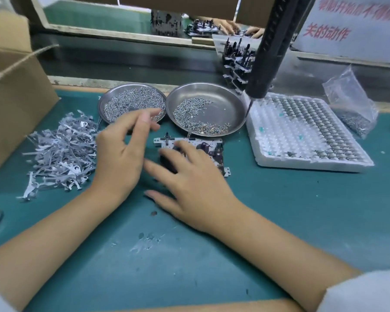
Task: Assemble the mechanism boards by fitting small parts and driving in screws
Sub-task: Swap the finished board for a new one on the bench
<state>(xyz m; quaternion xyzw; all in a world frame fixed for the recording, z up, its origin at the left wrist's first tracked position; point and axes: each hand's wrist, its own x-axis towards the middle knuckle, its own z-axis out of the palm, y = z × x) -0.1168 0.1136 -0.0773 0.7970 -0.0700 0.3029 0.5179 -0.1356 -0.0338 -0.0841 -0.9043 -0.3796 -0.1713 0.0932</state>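
I am viewing a green mat point(279, 210) bearing 2 steel dishes of screws point(203, 111), a strip pile point(61, 152) and a foam tray point(302, 136). My right hand point(194, 183), fingers spread, is resting on the mechanism board point(212, 147); my left hand point(124, 149) is hovering beside it, loosely curled, holding nothing.

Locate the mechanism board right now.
The white metal mechanism board lies mid-frame on the green mat, just below the right steel dish, under the right hand.
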